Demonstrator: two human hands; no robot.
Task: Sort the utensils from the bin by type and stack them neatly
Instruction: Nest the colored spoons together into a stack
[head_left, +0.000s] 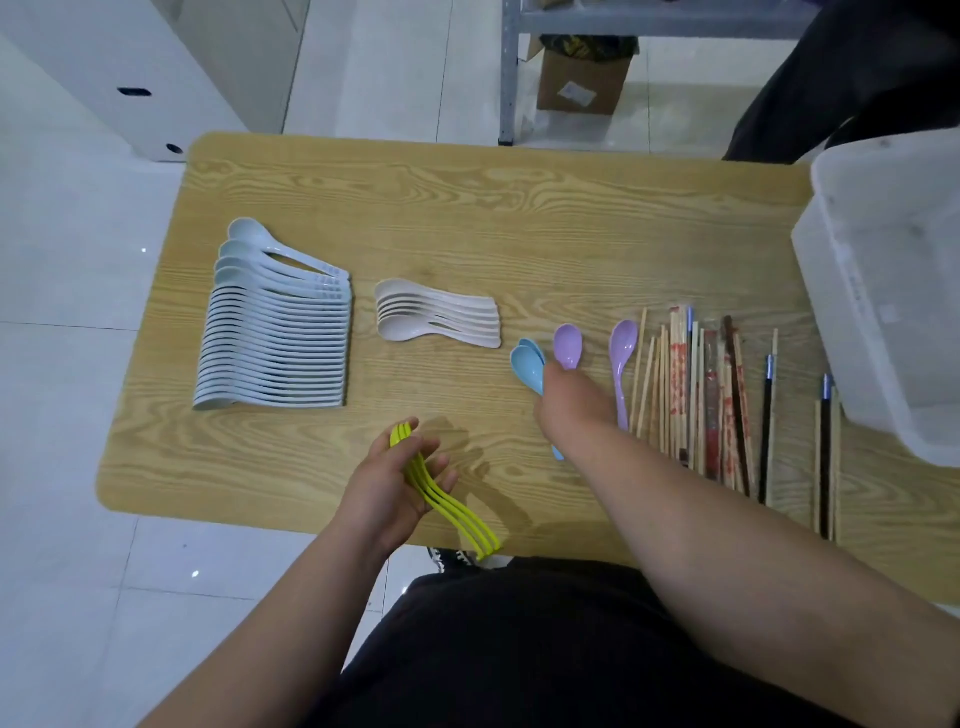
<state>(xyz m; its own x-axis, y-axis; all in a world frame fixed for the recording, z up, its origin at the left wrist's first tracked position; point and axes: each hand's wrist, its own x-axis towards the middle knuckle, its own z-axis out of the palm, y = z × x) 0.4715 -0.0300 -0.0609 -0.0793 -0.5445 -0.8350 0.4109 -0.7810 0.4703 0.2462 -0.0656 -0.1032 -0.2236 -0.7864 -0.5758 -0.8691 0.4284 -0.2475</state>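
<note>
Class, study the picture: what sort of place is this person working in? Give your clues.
Probably a storeroom or workroom, not a home kitchen: a wooden table on a white tiled floor, with a metal rack and a cardboard box behind it.

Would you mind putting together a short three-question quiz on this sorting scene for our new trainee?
1. True or false: the left hand holds a nested stack of yellow-green plastic spoons.
2. Where on the light wooden table does the long row of pale blue-white spoons lie? A) the left end B) the centre C) the right end
3. Fill in: the wooden chopsticks are spread out just left of the translucent white plastic ____.

Key: 1 true; 2 A; 3 bin.
</note>
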